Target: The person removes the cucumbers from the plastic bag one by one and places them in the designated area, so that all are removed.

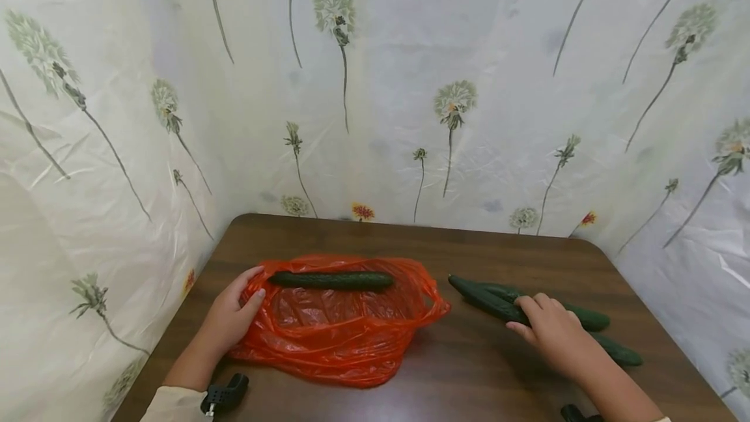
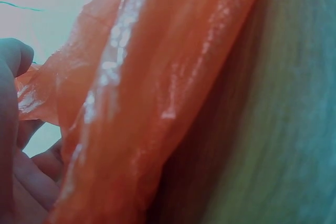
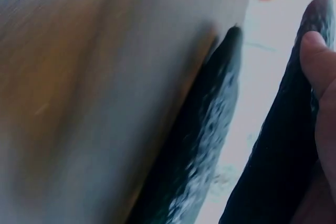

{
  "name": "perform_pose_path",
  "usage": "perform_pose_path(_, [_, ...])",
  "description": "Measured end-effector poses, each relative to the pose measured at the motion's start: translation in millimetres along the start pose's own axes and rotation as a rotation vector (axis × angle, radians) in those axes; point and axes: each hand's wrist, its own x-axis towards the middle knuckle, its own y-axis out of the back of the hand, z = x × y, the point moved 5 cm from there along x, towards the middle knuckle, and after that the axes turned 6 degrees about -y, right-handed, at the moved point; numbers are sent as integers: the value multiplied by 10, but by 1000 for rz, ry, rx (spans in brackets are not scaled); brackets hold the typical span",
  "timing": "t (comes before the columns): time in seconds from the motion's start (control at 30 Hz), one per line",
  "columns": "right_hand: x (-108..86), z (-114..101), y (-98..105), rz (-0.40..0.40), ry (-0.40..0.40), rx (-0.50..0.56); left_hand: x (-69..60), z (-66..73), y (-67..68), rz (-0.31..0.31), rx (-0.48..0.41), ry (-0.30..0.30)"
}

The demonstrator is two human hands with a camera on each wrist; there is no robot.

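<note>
A red plastic bag [image 1: 328,344] lies with its mouth spread, and a dark green cucumber [image 1: 334,281] rests in it along the far side. At the bag's left edge my left hand [image 1: 228,321] holds the plastic between thumb and fingers; the left wrist view shows curled fingers [image 2: 31,177] behind the red film [image 2: 131,103]. To the right, my right hand [image 1: 556,337] grips a cucumber [image 1: 483,298] from above, beside another cucumber [image 1: 588,318]. In the right wrist view, the thumb [image 3: 317,59] presses the gripped cucumber [image 3: 283,145], with the other cucumber [image 3: 199,140] apart from it.
The brown wooden table [image 1: 469,376] extends around the bag and cucumbers. Behind it and at both sides hangs a pale sheet [image 1: 387,83] printed with dandelions. A black wrist device [image 1: 225,394] is on the left forearm, near the table's front.
</note>
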Motion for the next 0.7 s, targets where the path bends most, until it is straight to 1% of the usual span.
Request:
perform_pose_path(0.2, [-67,198,-90,-71,1,-48,-6,-3,9,-1,-11,7])
perform_pose_path(0.4, [-151,340,-211,-116,-21,-69,10,14,27,1,1,-12])
perform_pose_path(0.5, [-189,390,-240,-113,-25,-94,18,21,18,-5,-1,-19])
perform_pose_path(0.6, [-213,421,-247,-94,-19,-116,17,25,5,-7,-4,-21])
perform_pose_path(0.7, [-231,439,-245,-73,-10,-138,15,23,-8,-5,-7,-12])
